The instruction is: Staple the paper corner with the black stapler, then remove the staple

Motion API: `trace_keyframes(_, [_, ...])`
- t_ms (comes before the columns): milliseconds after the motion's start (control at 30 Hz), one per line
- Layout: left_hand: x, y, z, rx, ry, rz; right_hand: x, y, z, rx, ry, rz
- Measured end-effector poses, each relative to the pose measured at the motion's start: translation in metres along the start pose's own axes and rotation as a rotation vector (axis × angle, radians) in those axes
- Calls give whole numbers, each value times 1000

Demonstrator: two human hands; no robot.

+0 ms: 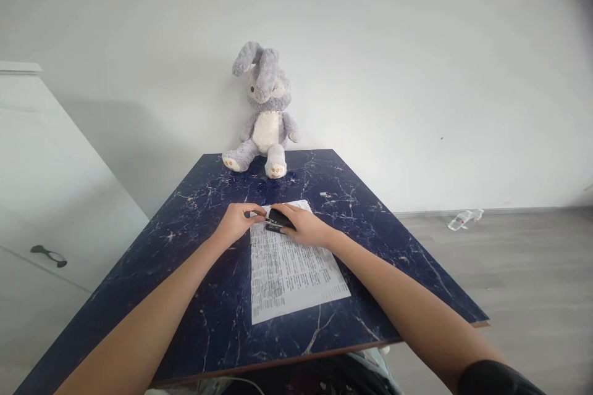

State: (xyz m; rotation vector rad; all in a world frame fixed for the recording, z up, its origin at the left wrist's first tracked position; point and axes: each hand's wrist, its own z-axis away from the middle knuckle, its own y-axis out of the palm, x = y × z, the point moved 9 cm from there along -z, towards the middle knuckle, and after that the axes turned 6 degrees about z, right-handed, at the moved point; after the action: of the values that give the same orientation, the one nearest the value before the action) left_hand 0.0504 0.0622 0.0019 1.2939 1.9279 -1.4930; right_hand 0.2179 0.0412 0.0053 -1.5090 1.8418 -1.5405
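Observation:
A printed sheet of paper (291,271) lies flat on the dark blue marbled table (208,296). My right hand (306,225) is closed over a small black stapler (278,220) at the sheet's top left corner. My left hand (238,222) pinches that same corner beside the stapler, fingers curled onto the paper's edge. Both forearms reach in from the near edge of the table.
A grey plush rabbit (264,111) sits at the table's far edge against the white wall. A white cabinet with a dark handle (49,255) stands to the left. A plastic bottle (464,218) lies on the grey floor at the right.

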Motion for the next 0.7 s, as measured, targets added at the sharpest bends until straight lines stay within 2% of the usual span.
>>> trace_keyframes(300, [-1,8,0,104,9,-113,0,0,0,13,9,7])
trace_keyframes(533, [-16,2,1,37,127,-129,1,-1,0,12,11,-7])
trace_keyframes(700, [-20,0,2,24,164,-16,0,1,0,16,10,2])
